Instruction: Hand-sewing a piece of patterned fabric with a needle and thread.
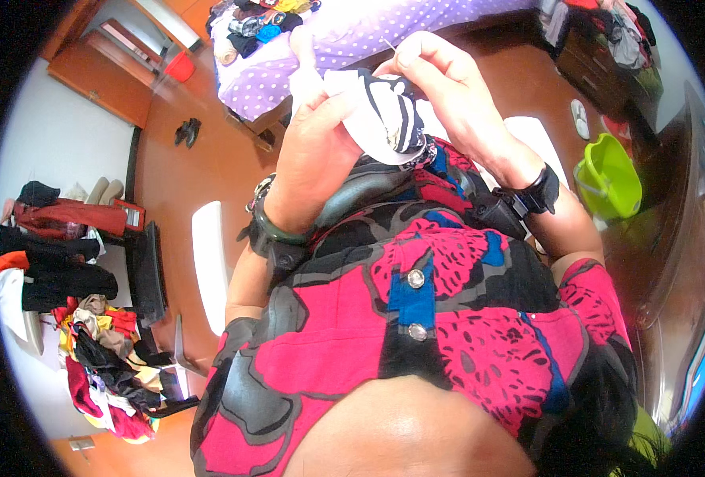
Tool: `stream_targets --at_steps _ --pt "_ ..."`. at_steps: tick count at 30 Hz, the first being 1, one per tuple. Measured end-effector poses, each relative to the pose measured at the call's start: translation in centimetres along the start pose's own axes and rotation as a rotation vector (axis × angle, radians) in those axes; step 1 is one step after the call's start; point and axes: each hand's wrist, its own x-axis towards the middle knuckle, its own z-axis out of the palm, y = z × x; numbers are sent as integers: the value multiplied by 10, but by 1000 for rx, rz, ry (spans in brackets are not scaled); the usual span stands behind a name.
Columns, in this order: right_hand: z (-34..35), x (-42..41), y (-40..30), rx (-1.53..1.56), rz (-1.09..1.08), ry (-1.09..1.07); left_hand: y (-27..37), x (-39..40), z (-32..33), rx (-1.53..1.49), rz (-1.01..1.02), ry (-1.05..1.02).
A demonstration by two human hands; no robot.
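My left hand grips a bunched piece of black-and-white striped cloth with a broad white part, held above my lap. Between the thumb and index finger of my right hand is a thin, pale, needle-like object, its tip pointing up and left. The right hand's other fingers are curled close to the far edge of the cloth, and whether they touch it is hidden. Any thread is too fine to make out.
Beyond my hands is a bed with a purple polka-dot sheet and piled clothes. A green bucket stands at right, a red bucket far left. Black shoes lie on the floor; more clothes are heaped at left.
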Motion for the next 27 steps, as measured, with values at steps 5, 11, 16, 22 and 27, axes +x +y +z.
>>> stream_targets --at_steps 5,11,16,22,27 --pt "3 -2 2 -437 -253 -8 -4 -1 4 -3 9 62" --pt "1 1 5 -462 -420 85 -8 0 0 60 -21 108" --pt "-6 4 1 -460 -329 59 -9 1 -8 31 -41 -6" --pt "-9 4 -2 -326 -314 52 -9 4 -12 -45 -27 -103" --pt "-8 4 1 -283 -293 34 -8 0 -4 -131 -103 -49"
